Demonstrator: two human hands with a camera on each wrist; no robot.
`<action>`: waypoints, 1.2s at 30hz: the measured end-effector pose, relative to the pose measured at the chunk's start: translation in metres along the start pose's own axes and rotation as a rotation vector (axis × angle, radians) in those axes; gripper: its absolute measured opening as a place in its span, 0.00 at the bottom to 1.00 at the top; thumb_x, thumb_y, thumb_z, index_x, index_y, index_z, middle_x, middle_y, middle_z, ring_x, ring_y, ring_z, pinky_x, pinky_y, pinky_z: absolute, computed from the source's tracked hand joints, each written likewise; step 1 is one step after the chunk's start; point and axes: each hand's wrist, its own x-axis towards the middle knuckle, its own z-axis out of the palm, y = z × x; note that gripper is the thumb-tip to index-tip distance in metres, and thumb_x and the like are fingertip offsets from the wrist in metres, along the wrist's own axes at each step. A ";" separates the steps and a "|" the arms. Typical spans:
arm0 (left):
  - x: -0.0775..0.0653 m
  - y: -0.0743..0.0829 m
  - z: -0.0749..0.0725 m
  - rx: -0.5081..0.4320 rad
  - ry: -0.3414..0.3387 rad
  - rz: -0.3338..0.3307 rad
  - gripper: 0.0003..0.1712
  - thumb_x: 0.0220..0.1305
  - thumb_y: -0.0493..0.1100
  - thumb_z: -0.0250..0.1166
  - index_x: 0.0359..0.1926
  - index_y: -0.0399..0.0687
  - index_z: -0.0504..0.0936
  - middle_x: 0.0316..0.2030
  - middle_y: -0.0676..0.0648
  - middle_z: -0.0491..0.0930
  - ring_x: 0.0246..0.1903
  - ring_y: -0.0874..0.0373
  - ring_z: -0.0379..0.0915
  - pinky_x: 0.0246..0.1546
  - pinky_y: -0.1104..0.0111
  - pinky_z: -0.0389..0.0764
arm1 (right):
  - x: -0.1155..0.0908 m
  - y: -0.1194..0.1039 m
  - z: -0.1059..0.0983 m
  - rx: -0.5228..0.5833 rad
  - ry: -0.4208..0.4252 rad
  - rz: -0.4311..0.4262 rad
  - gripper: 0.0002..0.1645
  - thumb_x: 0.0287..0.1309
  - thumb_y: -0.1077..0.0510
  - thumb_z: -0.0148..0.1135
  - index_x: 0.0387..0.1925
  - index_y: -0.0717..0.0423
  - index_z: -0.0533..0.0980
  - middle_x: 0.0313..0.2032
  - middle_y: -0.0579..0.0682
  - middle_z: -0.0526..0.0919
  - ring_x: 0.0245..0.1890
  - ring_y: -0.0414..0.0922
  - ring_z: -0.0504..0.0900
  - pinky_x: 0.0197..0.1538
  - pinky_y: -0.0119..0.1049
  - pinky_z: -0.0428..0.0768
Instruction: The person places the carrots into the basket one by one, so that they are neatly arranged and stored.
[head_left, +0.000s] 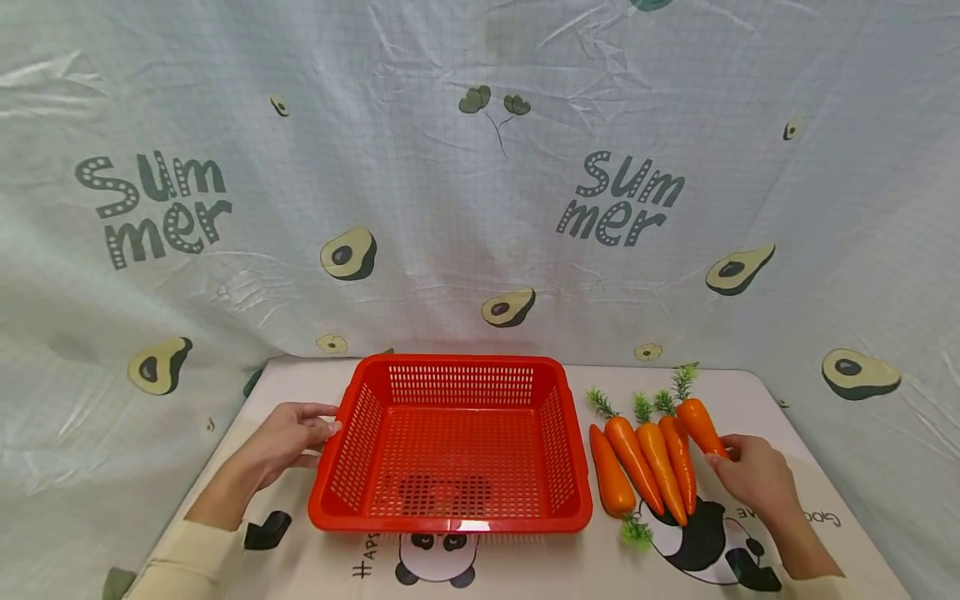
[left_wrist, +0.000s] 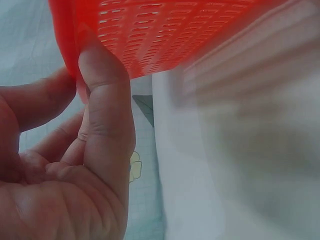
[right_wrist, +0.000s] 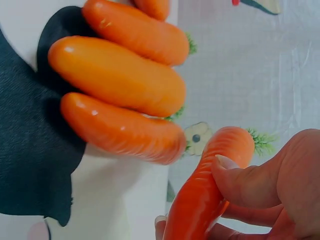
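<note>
My left hand (head_left: 288,442) pinches the left rim of a red plastic basket (head_left: 405,523) between thumb and fingers. In the left wrist view the slotted basket wall (left_wrist: 165,30) rises above the table on that side. Nothing lies inside the basket. At the right, my right hand (head_left: 757,479) holds an orange carrot (head_left: 699,423) by its lower part, its green top pointing away from me. Several more carrots (head_left: 654,467) lie side by side between basket and hand. The leftmost carrot (head_left: 611,475) is turned round, its greens towards me.
The white table mat (head_left: 555,575) bears panda prints and lettering. Behind it and along both sides hangs a pale curtain (head_left: 420,192) printed with avocados and words. The basket stands mid-table, its right rim close beside the carrots.
</note>
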 end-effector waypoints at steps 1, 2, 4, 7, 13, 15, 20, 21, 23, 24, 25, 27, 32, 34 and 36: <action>0.000 0.000 0.000 0.002 -0.002 -0.001 0.32 0.78 0.40 0.58 0.74 0.27 0.63 0.49 0.38 0.85 0.40 0.56 0.85 0.41 0.58 0.91 | 0.000 -0.002 0.000 0.004 -0.002 -0.007 0.30 0.66 0.57 0.63 0.58 0.81 0.73 0.43 0.74 0.83 0.32 0.54 0.78 0.30 0.38 0.77; 0.000 0.000 -0.001 0.003 -0.004 -0.003 0.31 0.78 0.40 0.58 0.74 0.27 0.63 0.49 0.38 0.85 0.40 0.56 0.85 0.41 0.58 0.91 | 0.000 -0.003 0.000 0.007 -0.005 -0.011 0.30 0.67 0.57 0.63 0.59 0.80 0.73 0.43 0.74 0.83 0.32 0.53 0.78 0.30 0.38 0.77; 0.000 0.001 -0.001 0.001 -0.007 -0.007 0.31 0.78 0.40 0.58 0.73 0.27 0.63 0.49 0.38 0.85 0.40 0.55 0.85 0.41 0.58 0.91 | 0.000 -0.006 -0.001 0.008 -0.005 -0.024 0.30 0.67 0.58 0.63 0.59 0.80 0.73 0.43 0.74 0.83 0.32 0.52 0.77 0.30 0.37 0.77; 0.000 0.001 -0.001 0.002 -0.009 -0.008 0.30 0.78 0.39 0.58 0.73 0.27 0.64 0.50 0.37 0.86 0.39 0.55 0.85 0.41 0.58 0.91 | 0.001 -0.010 -0.002 0.011 -0.005 -0.050 0.29 0.68 0.58 0.62 0.60 0.80 0.73 0.42 0.72 0.83 0.31 0.51 0.77 0.29 0.37 0.75; 0.001 0.001 0.000 0.002 -0.004 -0.019 0.30 0.78 0.40 0.58 0.73 0.27 0.65 0.52 0.35 0.85 0.40 0.55 0.85 0.42 0.57 0.91 | 0.002 -0.018 -0.004 0.014 -0.007 -0.101 0.28 0.67 0.59 0.62 0.60 0.78 0.73 0.45 0.73 0.84 0.32 0.51 0.78 0.30 0.37 0.78; 0.000 0.001 0.000 0.000 -0.001 -0.022 0.30 0.78 0.39 0.58 0.72 0.27 0.65 0.52 0.35 0.85 0.40 0.55 0.85 0.42 0.57 0.91 | 0.002 -0.020 -0.005 0.021 -0.013 -0.114 0.28 0.67 0.60 0.63 0.60 0.78 0.73 0.47 0.74 0.83 0.34 0.51 0.79 0.32 0.39 0.81; 0.000 0.001 0.001 -0.002 0.008 -0.018 0.30 0.78 0.40 0.58 0.73 0.27 0.65 0.51 0.36 0.85 0.39 0.55 0.85 0.41 0.57 0.91 | 0.003 -0.025 -0.006 0.029 -0.017 -0.159 0.28 0.67 0.61 0.64 0.60 0.78 0.74 0.49 0.75 0.83 0.36 0.53 0.81 0.35 0.41 0.84; 0.000 0.000 0.001 0.000 0.008 -0.017 0.30 0.78 0.40 0.58 0.73 0.27 0.65 0.51 0.36 0.85 0.39 0.55 0.85 0.41 0.58 0.91 | 0.003 -0.025 -0.006 0.031 -0.018 -0.171 0.27 0.66 0.61 0.65 0.60 0.77 0.74 0.49 0.74 0.84 0.36 0.53 0.81 0.34 0.40 0.83; 0.000 0.000 0.001 -0.002 0.009 -0.016 0.30 0.78 0.39 0.58 0.73 0.27 0.65 0.51 0.36 0.86 0.39 0.55 0.85 0.41 0.58 0.91 | 0.003 -0.026 -0.006 0.037 -0.021 -0.193 0.27 0.66 0.61 0.65 0.60 0.77 0.74 0.48 0.74 0.84 0.36 0.52 0.81 0.33 0.38 0.81; -0.001 0.000 0.001 -0.004 0.007 -0.016 0.30 0.78 0.39 0.58 0.73 0.28 0.64 0.50 0.37 0.86 0.39 0.55 0.85 0.41 0.58 0.91 | 0.003 -0.027 -0.006 0.042 -0.023 -0.203 0.27 0.67 0.61 0.65 0.60 0.77 0.74 0.48 0.73 0.85 0.35 0.51 0.81 0.32 0.37 0.80; -0.001 0.000 0.001 -0.007 0.005 -0.016 0.30 0.78 0.39 0.58 0.73 0.28 0.64 0.50 0.37 0.86 0.39 0.55 0.85 0.41 0.58 0.91 | 0.003 -0.028 -0.006 0.044 -0.025 -0.216 0.27 0.67 0.61 0.65 0.61 0.77 0.74 0.47 0.72 0.85 0.35 0.51 0.81 0.32 0.37 0.79; -0.001 0.000 0.001 -0.012 0.002 -0.018 0.31 0.78 0.39 0.58 0.74 0.29 0.63 0.48 0.38 0.86 0.38 0.55 0.85 0.40 0.57 0.91 | 0.004 -0.030 -0.006 0.049 -0.027 -0.243 0.26 0.67 0.62 0.65 0.60 0.76 0.75 0.46 0.71 0.85 0.34 0.50 0.80 0.31 0.37 0.77; 0.000 0.001 0.001 -0.025 0.003 -0.023 0.32 0.77 0.39 0.59 0.74 0.30 0.62 0.47 0.39 0.86 0.37 0.55 0.85 0.40 0.57 0.91 | 0.006 -0.034 -0.007 0.041 -0.018 -0.306 0.25 0.66 0.62 0.67 0.58 0.75 0.77 0.44 0.68 0.86 0.33 0.49 0.80 0.30 0.37 0.76; 0.000 0.002 0.002 -0.029 0.004 -0.021 0.30 0.77 0.39 0.59 0.73 0.29 0.64 0.48 0.38 0.86 0.38 0.55 0.86 0.40 0.57 0.91 | 0.006 -0.036 -0.008 0.043 -0.019 -0.321 0.25 0.65 0.62 0.67 0.58 0.75 0.77 0.44 0.68 0.86 0.33 0.49 0.80 0.30 0.37 0.76; 0.001 0.002 0.002 -0.027 -0.001 -0.015 0.28 0.77 0.39 0.59 0.71 0.28 0.66 0.48 0.38 0.87 0.38 0.55 0.86 0.40 0.57 0.91 | 0.007 -0.037 -0.008 0.048 -0.028 -0.328 0.25 0.66 0.63 0.67 0.58 0.75 0.76 0.45 0.69 0.86 0.33 0.49 0.80 0.29 0.37 0.76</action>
